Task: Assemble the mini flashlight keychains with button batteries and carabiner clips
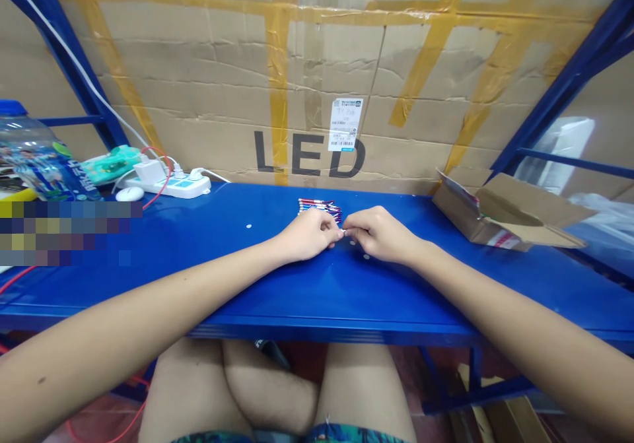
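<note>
My left hand (315, 235) and my right hand (377, 233) meet fingertip to fingertip over the middle of the blue table (247, 278). Both are closed in a pinch. A tiny whitish bit (343, 232) shows between the fingertips, too small to name, and the fingers hide the rest of it. Just behind my left hand lies a small bundle of thin red and blue stick-like pieces (317, 204) with pale bands, side by side. My left hand covers part of that bundle.
A large taped cardboard box (208, 86) marked LED stands behind the table. At right sits an open small carton (488, 212). A white power strip (183, 185) with plugs and cables and a blue-capped bottle (42, 156) are at left. Small pale dots mark the tabletop.
</note>
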`<state>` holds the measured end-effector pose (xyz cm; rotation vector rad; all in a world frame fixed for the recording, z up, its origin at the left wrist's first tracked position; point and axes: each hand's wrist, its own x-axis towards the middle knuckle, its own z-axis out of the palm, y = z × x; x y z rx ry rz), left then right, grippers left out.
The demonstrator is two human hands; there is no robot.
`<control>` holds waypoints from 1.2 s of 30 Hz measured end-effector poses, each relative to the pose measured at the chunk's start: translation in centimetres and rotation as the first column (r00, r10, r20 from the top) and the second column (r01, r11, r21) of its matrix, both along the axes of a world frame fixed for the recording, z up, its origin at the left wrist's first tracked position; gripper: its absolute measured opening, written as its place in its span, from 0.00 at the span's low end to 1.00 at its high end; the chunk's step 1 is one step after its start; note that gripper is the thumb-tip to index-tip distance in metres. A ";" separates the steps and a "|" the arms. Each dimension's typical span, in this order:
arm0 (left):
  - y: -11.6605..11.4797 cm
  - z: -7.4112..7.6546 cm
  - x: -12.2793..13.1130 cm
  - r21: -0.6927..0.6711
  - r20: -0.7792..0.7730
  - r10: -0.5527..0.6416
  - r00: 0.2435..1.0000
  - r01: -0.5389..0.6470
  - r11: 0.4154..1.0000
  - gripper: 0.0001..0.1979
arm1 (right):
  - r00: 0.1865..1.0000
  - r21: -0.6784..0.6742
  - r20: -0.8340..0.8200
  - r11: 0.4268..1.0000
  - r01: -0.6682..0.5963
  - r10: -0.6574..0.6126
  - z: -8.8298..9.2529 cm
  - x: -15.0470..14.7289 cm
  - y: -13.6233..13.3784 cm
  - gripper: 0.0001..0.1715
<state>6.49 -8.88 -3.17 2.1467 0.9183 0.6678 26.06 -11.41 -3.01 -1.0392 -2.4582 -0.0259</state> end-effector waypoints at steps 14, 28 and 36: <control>-0.5 -0.7 0.0 0.433 -0.018 0.030 0.999 -0.019 0.901 0.07 | 0.986 -0.186 -0.158 0.982 0.022 -0.052 0.6 -0.2 0.0 0.11; -0.5 -0.6 -0.1 0.429 -0.024 0.001 1.000 0.010 0.903 0.07 | 0.988 -0.181 -0.144 0.983 0.027 -0.054 0.8 0.0 0.0 0.12; 0.1 -0.9 0.1 0.319 0.066 -0.012 0.998 -0.010 0.948 0.06 | 0.982 -0.241 -0.169 0.970 0.044 -0.086 0.3 0.0 0.2 0.11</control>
